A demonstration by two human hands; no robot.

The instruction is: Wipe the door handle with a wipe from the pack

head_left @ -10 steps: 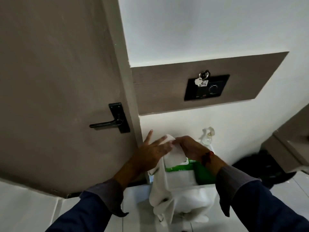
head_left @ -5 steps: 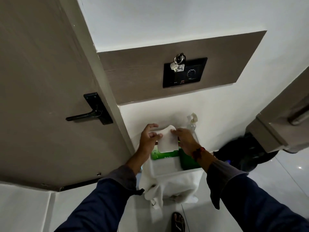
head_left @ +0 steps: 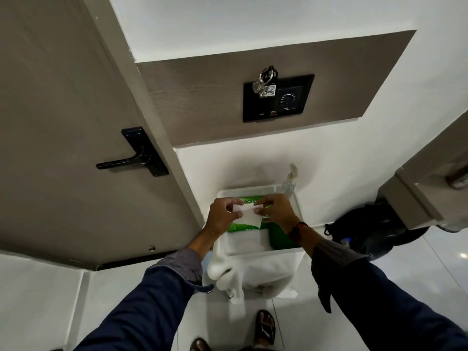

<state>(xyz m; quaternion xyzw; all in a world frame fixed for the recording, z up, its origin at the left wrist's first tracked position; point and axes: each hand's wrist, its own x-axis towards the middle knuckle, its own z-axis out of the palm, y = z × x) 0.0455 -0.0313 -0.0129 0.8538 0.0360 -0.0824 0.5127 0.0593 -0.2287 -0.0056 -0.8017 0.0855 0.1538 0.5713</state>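
Note:
A white wipe [head_left: 247, 216] is held between both hands above a green pack of wipes [head_left: 249, 225] that lies in a white tray [head_left: 253, 250]. My left hand [head_left: 222, 215] pinches the wipe's left edge and my right hand [head_left: 274, 211] pinches its right edge. The black lever door handle [head_left: 121, 163] sits on a black plate [head_left: 144, 150] on the grey-brown door, up and to the left of my hands, with nothing touching it.
A clear pump bottle [head_left: 290, 182] stands at the tray's back right corner. A white towel [head_left: 228, 272] hangs under the tray. Keys [head_left: 264, 83] hang on a black wall panel [head_left: 277, 97]. A black bag [head_left: 374, 231] lies on the floor at right. My sandalled feet [head_left: 264, 326] are below.
The wipe has dropped lower and closer to the pack, now gripped at both edges. The view has tilted, so the handle sits further right and my feet show.

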